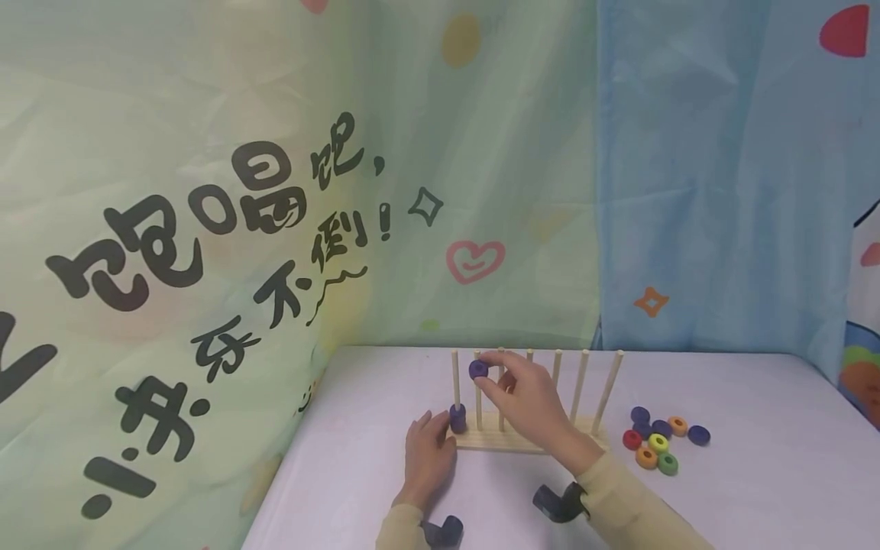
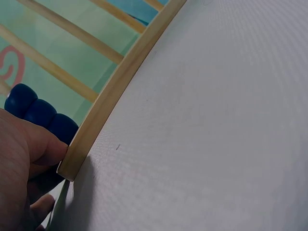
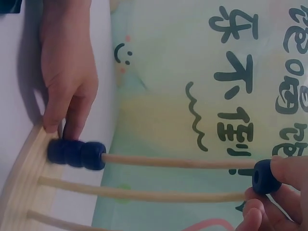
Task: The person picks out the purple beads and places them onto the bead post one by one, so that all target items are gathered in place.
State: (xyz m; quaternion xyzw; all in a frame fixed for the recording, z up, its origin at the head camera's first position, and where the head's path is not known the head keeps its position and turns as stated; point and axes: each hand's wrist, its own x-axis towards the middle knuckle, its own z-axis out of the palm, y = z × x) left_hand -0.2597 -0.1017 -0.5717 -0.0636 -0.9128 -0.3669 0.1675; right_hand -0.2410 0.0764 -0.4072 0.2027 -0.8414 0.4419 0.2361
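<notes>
My right hand [image 1: 525, 397] pinches a dark blue bead [image 1: 478, 370] between thumb and fingers. In the right wrist view this bead [image 3: 265, 177] is beside the tip of the leftmost peg, its hole facing the peg; whether they touch I cannot tell. Three dark blue beads [image 3: 79, 154] are stacked at the bottom of that peg. My left hand [image 1: 428, 458] grips the left end of the wooden peg stand [image 1: 495, 441], with the thumb [image 2: 50, 149] against the base and other fingers partly hidden behind it. Several upright pegs rise from the stand.
Several loose beads lie right of the stand, among them a red bead [image 1: 632, 439], a yellow bead [image 1: 658, 444], a green bead [image 1: 668, 464] and an orange bead [image 1: 646, 457]. A white-covered table [image 1: 770, 489] carries everything, with printed curtains [image 1: 481, 191] behind.
</notes>
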